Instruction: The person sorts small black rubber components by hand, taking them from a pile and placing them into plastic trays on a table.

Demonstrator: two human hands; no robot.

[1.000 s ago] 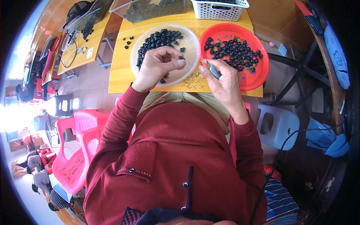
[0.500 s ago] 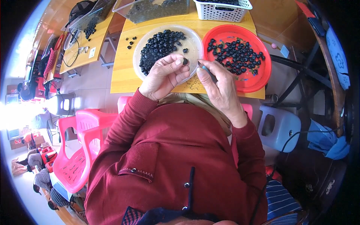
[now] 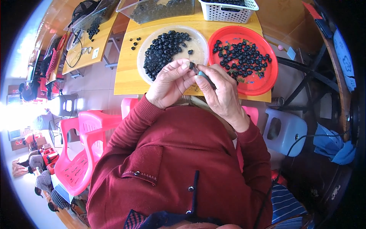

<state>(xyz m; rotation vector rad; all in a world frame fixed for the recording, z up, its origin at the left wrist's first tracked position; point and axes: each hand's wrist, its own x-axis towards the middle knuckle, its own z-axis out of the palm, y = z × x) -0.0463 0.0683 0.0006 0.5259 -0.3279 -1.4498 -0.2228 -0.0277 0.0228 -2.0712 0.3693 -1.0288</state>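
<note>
Between the thumb and forefinger of my left hand [image 3: 169, 82] is a small round black part [image 3: 191, 65]. My right hand [image 3: 221, 91] grips a small knife-like tool with a teal and dark handle [image 3: 206, 78], its short tip touching or very close to the black part. Both hands are over the table's near edge. Just beyond the left hand is a round whitish tray [image 3: 198, 42] holding a heap of similar black parts [image 3: 162, 51]. To its right, a round red tray [image 3: 270, 78] holds more black parts [image 3: 246, 57], spread out among small coloured scraps.
At the table's far side stand a clear bin [image 3: 160, 13] and a white perforated basket [image 3: 228, 14], both with black parts. Several loose parts [image 3: 133, 48] lie left of the whitish tray. A pink chair [image 3: 78, 168] stands left, a pale blue stool [image 3: 284, 131] right.
My right hand has moved left toward my left hand, bringing the tool's tip up to the black part. The view has shifted slightly.
</note>
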